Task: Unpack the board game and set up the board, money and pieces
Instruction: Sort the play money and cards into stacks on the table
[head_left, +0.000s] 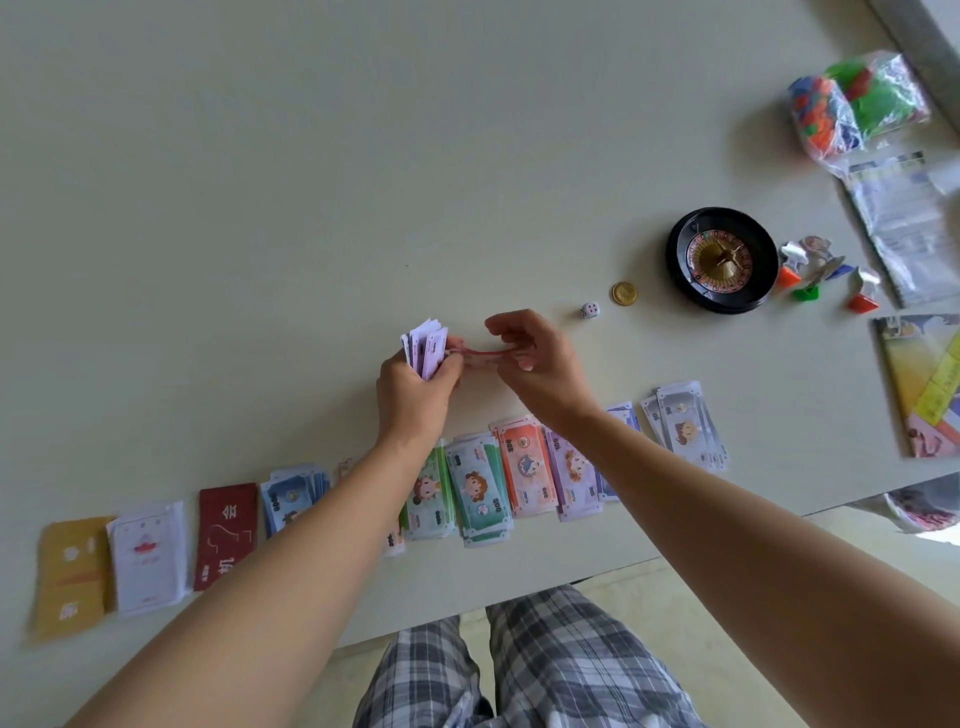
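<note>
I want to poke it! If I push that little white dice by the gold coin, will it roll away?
Probably not far: the dice sits flat on one face, so a gentle push likely slides it. A flick might tumble it; it looks light.

Looks like a home, casual indoor room; can't tell which room. Evidence: plain off-white table over a pale floor, and the wearer's legs in loose plaid lounge-type trousers at the near edge. The table load is leisure kit: play money in sorted piles along the near edge, card decks to the left, a toy roulette wheel, a die, a coin, a bag of plastic pieces far right and a folded board at the right edge. Lighting is soft and even.
</note>
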